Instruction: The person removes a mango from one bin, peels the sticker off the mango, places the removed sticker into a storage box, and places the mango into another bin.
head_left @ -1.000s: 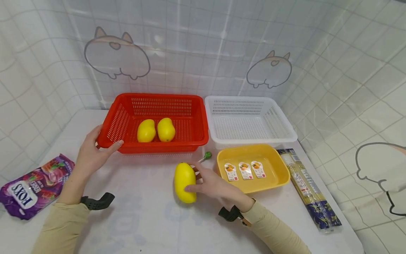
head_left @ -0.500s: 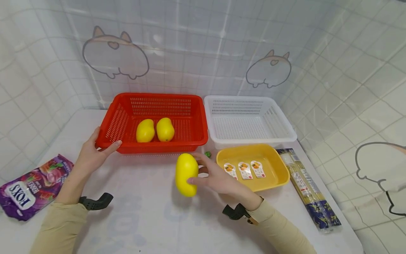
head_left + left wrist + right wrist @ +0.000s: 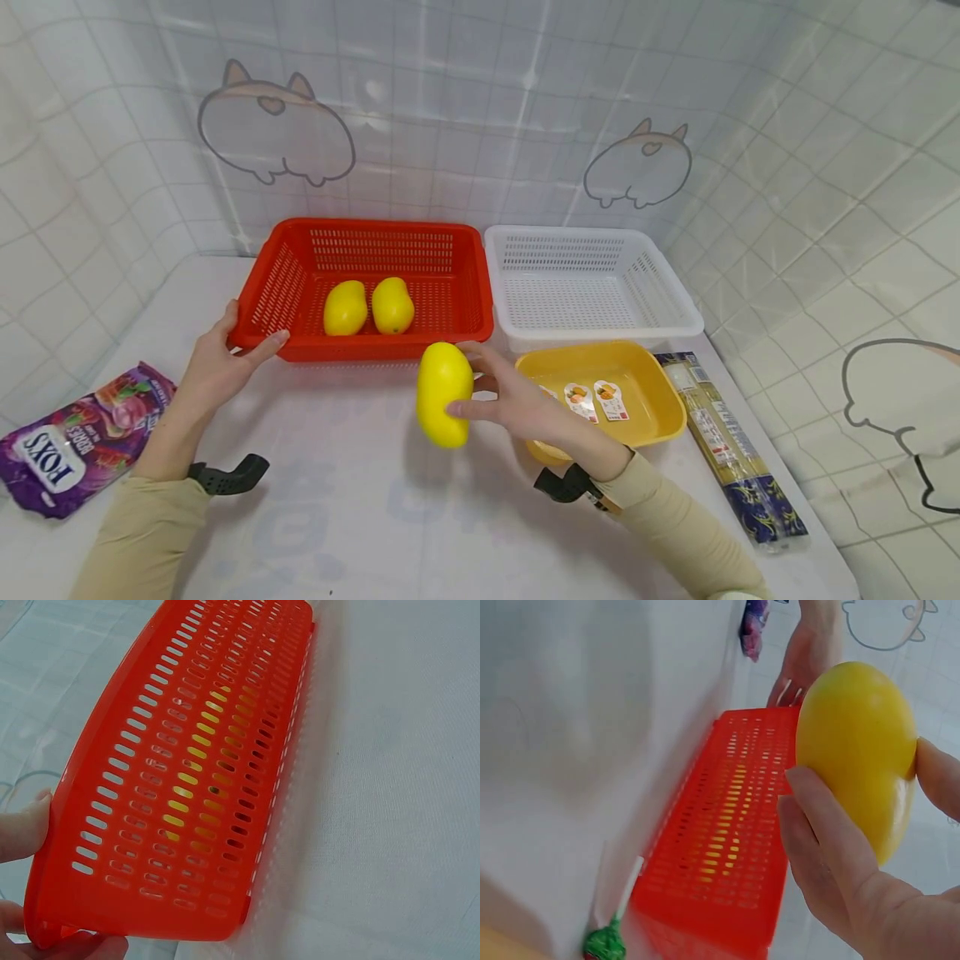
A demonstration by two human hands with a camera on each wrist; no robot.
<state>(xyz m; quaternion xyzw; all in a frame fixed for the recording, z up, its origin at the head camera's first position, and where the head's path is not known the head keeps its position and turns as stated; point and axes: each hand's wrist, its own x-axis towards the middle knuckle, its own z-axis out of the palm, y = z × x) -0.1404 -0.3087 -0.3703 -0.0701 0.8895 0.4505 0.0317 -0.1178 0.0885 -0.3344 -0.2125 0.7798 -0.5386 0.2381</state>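
A yellow mango (image 3: 442,395) is held above the table by my right hand (image 3: 517,402), thumb on one side and fingers on the other, as the right wrist view also shows. Two more mangoes, one on the left (image 3: 346,308) and one beside it (image 3: 392,306), lie in the red basket (image 3: 375,348). At that basket's near left corner, my left hand (image 3: 217,367) grips the rim, with the thumb over the front edge. In the left wrist view, yellow shows through the slots of the red basket wall (image 3: 187,772).
A white basket (image 3: 600,333) adjoins the red one. The yellow tray (image 3: 660,408) holds several mango-picture labels. A clear-and-blue package (image 3: 731,450) lies at right, a purple Fox's bag (image 3: 82,442) at left. By the red basket is a green-wrapped lollipop (image 3: 605,943).
My right hand has lifted the mango off the table and carried it up toward the red basket's front edge. The left hand stays on the basket corner.
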